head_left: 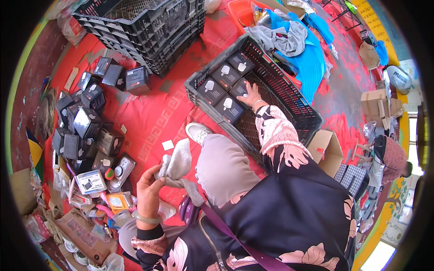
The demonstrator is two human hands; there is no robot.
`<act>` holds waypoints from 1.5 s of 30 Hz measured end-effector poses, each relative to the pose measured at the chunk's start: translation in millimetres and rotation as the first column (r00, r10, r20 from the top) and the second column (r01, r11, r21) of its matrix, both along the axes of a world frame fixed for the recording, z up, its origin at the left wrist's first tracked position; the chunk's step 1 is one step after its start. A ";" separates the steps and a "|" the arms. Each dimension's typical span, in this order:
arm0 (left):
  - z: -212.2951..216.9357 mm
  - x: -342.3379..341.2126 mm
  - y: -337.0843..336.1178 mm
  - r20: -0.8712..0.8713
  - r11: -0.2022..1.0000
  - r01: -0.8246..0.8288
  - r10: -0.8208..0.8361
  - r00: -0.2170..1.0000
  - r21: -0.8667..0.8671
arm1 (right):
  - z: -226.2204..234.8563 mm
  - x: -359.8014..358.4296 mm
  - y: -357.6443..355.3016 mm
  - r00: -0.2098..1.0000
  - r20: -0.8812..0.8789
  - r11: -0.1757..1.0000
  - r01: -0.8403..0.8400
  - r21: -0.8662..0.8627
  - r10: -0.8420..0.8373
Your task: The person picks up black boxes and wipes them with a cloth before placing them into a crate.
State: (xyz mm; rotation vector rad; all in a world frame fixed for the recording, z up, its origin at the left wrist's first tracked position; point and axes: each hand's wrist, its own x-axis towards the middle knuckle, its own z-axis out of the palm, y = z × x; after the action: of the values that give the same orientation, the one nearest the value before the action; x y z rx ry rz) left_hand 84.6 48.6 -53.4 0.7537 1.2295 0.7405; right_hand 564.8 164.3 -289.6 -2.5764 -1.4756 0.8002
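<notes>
The right hand [251, 95], fingers spread flat, presses a small black cardboard box [241, 88] inside the black plastic lattice crate [289, 97] at upper centre. The left hand [150, 185] is clenched on a grey cloth [177, 162]. Seating the box snug against its neighbours would keep rows tidy.

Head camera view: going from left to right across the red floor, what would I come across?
Heap of small black boxes → left hand holding a grey cloth → right hand on a black box in the black crate → open cardboard box → seated person.
</notes>
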 end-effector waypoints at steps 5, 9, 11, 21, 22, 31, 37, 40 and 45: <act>2.3 -1.5 -1.1 0.041 1.000 -0.018 0.019 0.999 -0.006 | -38.8 3.5 -10.7 0.976 0.126 0.978 0.191 -0.086 -0.180; 3.8 -2.6 -7.1 0.016 1.000 -0.011 0.011 1.000 0.013 | -16.6 7.9 0.2 0.992 0.067 0.959 0.118 -0.257 -0.105; 4.9 -5.2 -8.5 0.031 0.999 -0.009 0.008 0.999 0.035 | 1.3 6.7 11.2 0.994 0.032 0.959 0.107 -0.264 -0.102; 14.2 -39.8 -24.8 0.268 0.884 -0.381 0.311 0.912 0.272 | 297.3 -295.4 -6.8 0.136 -0.551 0.464 -0.720 0.517 0.824; 15.8 -41.7 -32.9 0.353 0.853 -0.462 0.365 0.861 0.242 | 306.4 -321.7 -28.7 0.106 -0.421 0.329 -0.798 0.504 0.901; 46.6 -71.6 -45.4 0.626 0.797 -0.575 0.355 0.694 0.186 | 294.6 -394.7 -82.6 0.003 -0.918 0.827 -0.435 0.356 0.397; -49.5 -154.0 6.3 -0.410 0.897 -0.364 0.439 0.800 0.250 | 291.8 -397.5 -77.4 -0.046 -0.994 0.975 -0.198 0.103 0.095; -104.9 -200.9 37.6 -0.944 0.990 -0.066 0.138 0.299 0.123 | 281.9 -401.1 -74.6 -0.025 -0.995 0.968 -0.228 0.104 0.101; -122.0 -234.1 76.8 -0.985 0.993 -0.031 -0.110 0.131 -0.115 | 291.0 -405.3 -74.8 0.035 -0.985 0.941 -0.303 0.151 0.170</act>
State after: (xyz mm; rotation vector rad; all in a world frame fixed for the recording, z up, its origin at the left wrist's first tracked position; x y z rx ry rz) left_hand -149.6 125.3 -175.5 1.2660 2.4702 -0.0592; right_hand 159.5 89.5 1.4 -0.9419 -1.2084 2.1117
